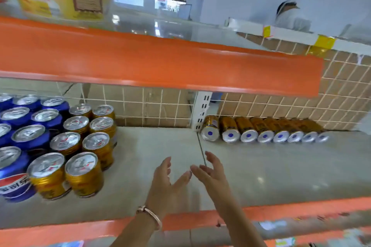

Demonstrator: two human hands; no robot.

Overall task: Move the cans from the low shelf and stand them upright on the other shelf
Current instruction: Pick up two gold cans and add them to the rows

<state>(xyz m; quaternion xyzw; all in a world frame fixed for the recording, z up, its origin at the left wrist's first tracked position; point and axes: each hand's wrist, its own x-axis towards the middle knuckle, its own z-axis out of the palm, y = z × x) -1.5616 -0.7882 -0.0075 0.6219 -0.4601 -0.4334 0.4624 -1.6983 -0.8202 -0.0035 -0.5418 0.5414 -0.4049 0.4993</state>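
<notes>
Both hands are out over the grey shelf board (160, 146) and neither is carrying anything: the left hand (166, 180) has its fingers spread and loose, the right hand (210, 172) likewise, palms turned toward each other with the fingertips nearly meeting above the seam between the two shelf sections. To the left stand the gold cans (84, 146), packed upright in neat rows with their pull-tab tops showing, tight against a block of blue cans (22, 126) further left. To the right, well apart from the hands and pushed against the tiled back wall (152, 106), a row of gold cans lying on their sides (261, 132) shows only its silver bottoms, eight as far as I can count (the far ones blur together). So my guess is that the work is roughly half done: the upright group looks like what has been stood up already, and the lying row is what remains to be fetched. Which shelf counts as the "low" one I can't say for certain from here, since both groups sit at the same level under the orange shelf edge (160, 62). Nothing is in hand, so the next can has yet to be picked.
</notes>
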